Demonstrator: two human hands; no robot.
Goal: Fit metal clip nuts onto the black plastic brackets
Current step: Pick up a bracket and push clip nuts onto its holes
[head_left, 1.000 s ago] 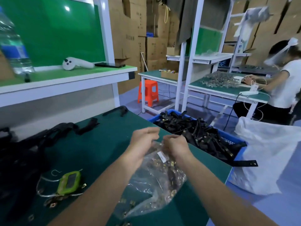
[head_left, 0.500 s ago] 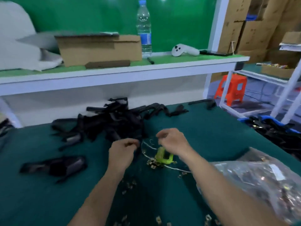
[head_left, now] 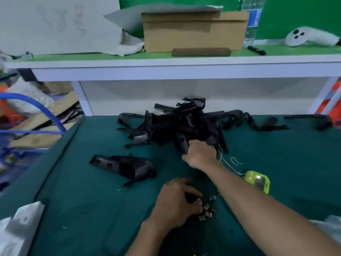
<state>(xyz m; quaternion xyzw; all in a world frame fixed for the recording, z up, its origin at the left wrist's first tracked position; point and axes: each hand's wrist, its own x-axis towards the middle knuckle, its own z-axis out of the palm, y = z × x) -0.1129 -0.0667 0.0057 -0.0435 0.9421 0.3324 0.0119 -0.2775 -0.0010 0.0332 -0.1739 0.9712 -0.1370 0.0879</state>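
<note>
A heap of black plastic brackets (head_left: 177,122) lies at the back of the green table (head_left: 92,200). My right hand (head_left: 202,154) reaches into the heap's near edge and is closed around one black bracket (head_left: 181,145). One more bracket (head_left: 125,166) lies apart to the left. Several small metal clip nuts (head_left: 206,209) are scattered near the front. My left hand (head_left: 175,202) rests on them, palm down, with its curled fingertips pinched on the nuts. Which nut it grips is hidden under the fingers.
A green handheld device (head_left: 257,182) with white cords lies right of my right forearm. A clear plastic bag (head_left: 330,226) is at the right edge. The shelf above holds a cardboard box (head_left: 193,32), a water bottle (head_left: 252,21) and a white controller (head_left: 310,38). A blue basket (head_left: 36,108) stands at the left.
Both hands let go of the clear bag and came over to the table's middle. My right hand went forward into the bracket heap. My left hand dropped onto the loose clip nuts.
</note>
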